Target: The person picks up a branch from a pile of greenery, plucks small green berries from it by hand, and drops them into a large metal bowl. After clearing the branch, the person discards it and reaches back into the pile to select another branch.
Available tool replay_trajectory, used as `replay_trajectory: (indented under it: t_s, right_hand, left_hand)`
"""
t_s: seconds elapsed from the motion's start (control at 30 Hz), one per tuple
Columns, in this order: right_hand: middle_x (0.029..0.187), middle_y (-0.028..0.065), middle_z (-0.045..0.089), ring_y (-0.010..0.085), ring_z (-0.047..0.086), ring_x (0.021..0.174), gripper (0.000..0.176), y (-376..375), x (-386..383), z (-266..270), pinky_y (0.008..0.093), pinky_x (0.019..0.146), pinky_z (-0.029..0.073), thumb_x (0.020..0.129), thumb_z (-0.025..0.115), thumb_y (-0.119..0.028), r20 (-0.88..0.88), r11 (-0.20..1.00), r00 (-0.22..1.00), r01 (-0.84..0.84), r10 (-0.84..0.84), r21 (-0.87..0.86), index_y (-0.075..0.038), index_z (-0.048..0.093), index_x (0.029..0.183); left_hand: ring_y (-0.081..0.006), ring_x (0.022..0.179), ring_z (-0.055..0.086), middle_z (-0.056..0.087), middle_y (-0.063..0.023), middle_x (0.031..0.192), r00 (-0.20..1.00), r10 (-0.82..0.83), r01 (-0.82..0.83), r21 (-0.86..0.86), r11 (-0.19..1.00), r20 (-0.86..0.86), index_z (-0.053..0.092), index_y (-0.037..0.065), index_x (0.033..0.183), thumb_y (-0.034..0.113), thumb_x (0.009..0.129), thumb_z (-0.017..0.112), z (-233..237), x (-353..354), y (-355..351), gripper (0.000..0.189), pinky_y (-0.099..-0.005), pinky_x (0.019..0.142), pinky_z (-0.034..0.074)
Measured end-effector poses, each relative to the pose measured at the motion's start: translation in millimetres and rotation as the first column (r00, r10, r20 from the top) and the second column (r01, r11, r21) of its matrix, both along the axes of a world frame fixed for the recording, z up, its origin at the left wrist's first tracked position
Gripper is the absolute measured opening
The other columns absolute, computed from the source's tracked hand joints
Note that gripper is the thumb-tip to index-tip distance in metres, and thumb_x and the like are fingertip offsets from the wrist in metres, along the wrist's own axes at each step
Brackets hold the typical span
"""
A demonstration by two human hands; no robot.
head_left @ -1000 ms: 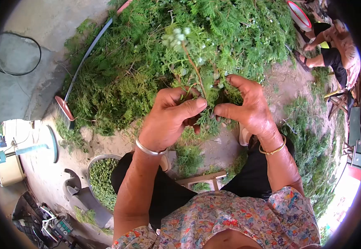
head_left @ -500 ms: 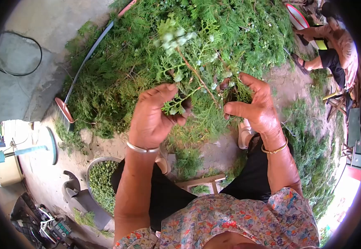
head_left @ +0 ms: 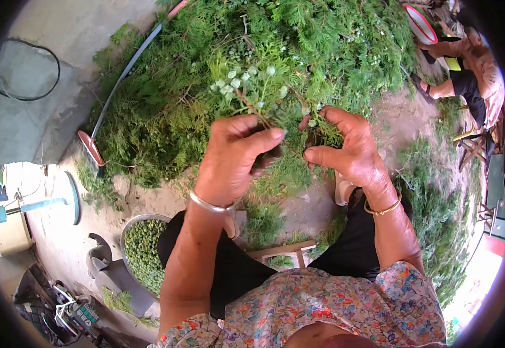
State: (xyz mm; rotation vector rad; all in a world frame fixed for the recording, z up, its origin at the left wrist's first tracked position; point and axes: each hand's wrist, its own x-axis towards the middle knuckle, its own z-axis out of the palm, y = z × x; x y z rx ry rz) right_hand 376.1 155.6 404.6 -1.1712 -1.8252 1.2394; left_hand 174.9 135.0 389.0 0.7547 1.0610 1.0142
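In front of me is a leafy evergreen sprig [head_left: 242,100] with scale-like leaves and a cluster of pale green cones at its upper end. My left hand [head_left: 238,151] is closed around its stem, the thumb pressed toward the fingers. On the right side, my right hand [head_left: 350,145] grips the lower stem end between thumb and curled fingers, with some greenery and a cone by its fingertips. The fingers partly hide the stem. Beyond both hands lies a large heap of cut evergreen branches [head_left: 154,122].
A round basin [head_left: 126,223] of green cones stands at my left, beside a grey object [head_left: 119,284]. A broom [head_left: 92,152] leans at the heap's left edge. A fan [head_left: 69,200] stands farther left. Another person [head_left: 476,75] sits at upper right near a red-rimmed tray [head_left: 421,25].
My left hand has moved right and up, from the side leaves onto the sprig's stem, and its fingers have closed. The right hand has shifted slightly left; the cone cluster has dropped a little.
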Motion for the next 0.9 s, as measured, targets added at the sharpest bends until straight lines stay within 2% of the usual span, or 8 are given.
replay_trajectory:
  t_s: [0.17, 0.23, 0.47, 0.53, 0.6, 0.63, 0.73, 0.9]
  right_hand:
    - [0.082, 0.0067, 0.061, 0.0085, 0.053, 0.077, 0.033, 0.1, 0.2, 3.9, 0.0269, 0.070, 0.046, 0.066, 0.071, -0.001, -0.156, 0.979, 0.983, 0.064, -0.095, -0.194, 0.005, 0.057, 0.096]
    - [0.082, 0.0064, 0.061, 0.0083, 0.053, 0.076, 0.032, -0.2, 1.2, 8.1, 0.0261, 0.067, 0.047, 0.067, 0.070, 0.000, -0.155, 0.970, 0.979, 0.095, -0.131, -0.222, 0.006, 0.057, 0.095]
    - [0.087, 0.0072, 0.059, 0.0088, 0.053, 0.074, 0.036, 1.6, 10.8, 10.0, 0.0269, 0.065, 0.047, 0.067, 0.072, -0.001, -0.012, 0.999, 1.000, -0.020, 0.019, -0.033, 0.007, 0.055, 0.098]
    - [0.084, 0.0071, 0.058, 0.0098, 0.051, 0.075, 0.037, -0.6, 13.9, 12.8, 0.0275, 0.069, 0.045, 0.066, 0.073, -0.004, -0.116, 0.961, 0.975, 0.161, -0.191, -0.225, 0.005, 0.054, 0.097]
    - [0.084, 0.0067, 0.057, 0.0106, 0.051, 0.076, 0.035, 3.3, 22.1, 6.2, 0.0278, 0.070, 0.045, 0.066, 0.073, -0.004, -0.019, 0.982, 0.982, 0.186, -0.186, -0.038, 0.005, 0.053, 0.094]
    - [0.083, 0.0063, 0.056, 0.0114, 0.050, 0.076, 0.033, 5.2, 24.7, 3.5, 0.0280, 0.071, 0.044, 0.066, 0.072, -0.004, 0.081, 0.972, 0.977, 0.182, -0.196, 0.148, 0.004, 0.052, 0.091]
    - [0.079, 0.0074, 0.055, 0.0115, 0.049, 0.076, 0.029, 2.7, 20.8, 2.2, 0.0282, 0.069, 0.043, 0.067, 0.071, -0.003, 0.053, 0.978, 0.979, 0.192, -0.196, 0.076, 0.004, 0.050, 0.086]
    - [0.075, 0.0151, 0.055, 0.0194, 0.054, 0.070, 0.027, -3.3, 6.3, -2.4, 0.0331, 0.067, 0.045, 0.067, 0.067, -0.002, 0.184, 0.977, 0.972, 0.111, -0.145, 0.181, 0.002, 0.049, 0.086]
  left_hand:
    - [-0.0040, 0.043, 0.040, 0.054, -0.0020, 0.057, 0.851, -0.028, 0.164, 0.214, 0.963, -0.525, 0.059, 0.000, 0.072, 0.009, 0.084, 0.059, 17.6, -24.3, 1.9, 0.015, -0.0193, 0.037, 0.027]
    - [-0.0046, 0.042, 0.039, 0.052, -0.0027, 0.056, 0.945, 0.029, -0.005, 0.074, 0.997, -0.325, 0.057, 0.000, 0.068, 0.015, 0.085, 0.059, 25.5, -30.4, 1.8, 0.022, -0.0195, 0.037, 0.026]
    - [-0.0047, 0.041, 0.041, 0.054, -0.0052, 0.057, 0.951, -0.089, 0.105, 0.041, 0.994, -0.295, 0.059, 0.000, 0.072, 0.021, 0.085, 0.061, 28.7, -66.6, 1.7, 0.025, -0.0173, 0.035, 0.028]
    - [-0.0050, 0.041, 0.041, 0.053, -0.0074, 0.057, 0.948, -0.055, 0.085, 0.085, 0.993, -0.314, 0.058, 0.000, 0.072, 0.022, 0.087, 0.058, 27.6, -79.2, 4.2, 0.026, -0.0167, 0.033, 0.028]
    - [-0.0053, 0.046, 0.046, 0.057, -0.0104, 0.066, 0.924, 0.358, -0.375, 0.137, 0.917, 0.136, 0.060, 0.001, 0.080, 0.017, 0.087, 0.058, 24.4, -85.4, 8.7, 0.018, -0.0145, 0.034, 0.032]
    - [-0.0053, 0.046, 0.046, 0.057, -0.0104, 0.066, 0.925, 0.355, -0.373, 0.142, 0.917, 0.137, 0.060, 0.001, 0.080, 0.017, 0.087, 0.058, 20.9, -84.0, 9.6, 0.018, -0.0145, 0.034, 0.032]
    - [-0.0048, 0.048, 0.045, 0.058, -0.0102, 0.071, 0.964, 0.102, -0.187, 0.355, 0.916, 0.244, 0.061, -0.001, 0.087, 0.007, 0.084, 0.059, 10.5, -67.4, 8.6, 0.009, -0.0147, 0.036, 0.034]
    - [-0.0069, 0.050, 0.051, 0.061, -0.0020, 0.064, 0.821, 0.274, 0.092, 0.590, 0.802, -0.500, 0.067, 0.001, 0.086, 0.001, 0.078, 0.063, 13.6, 9.1, 4.0, 0.009, -0.0197, 0.043, 0.038]
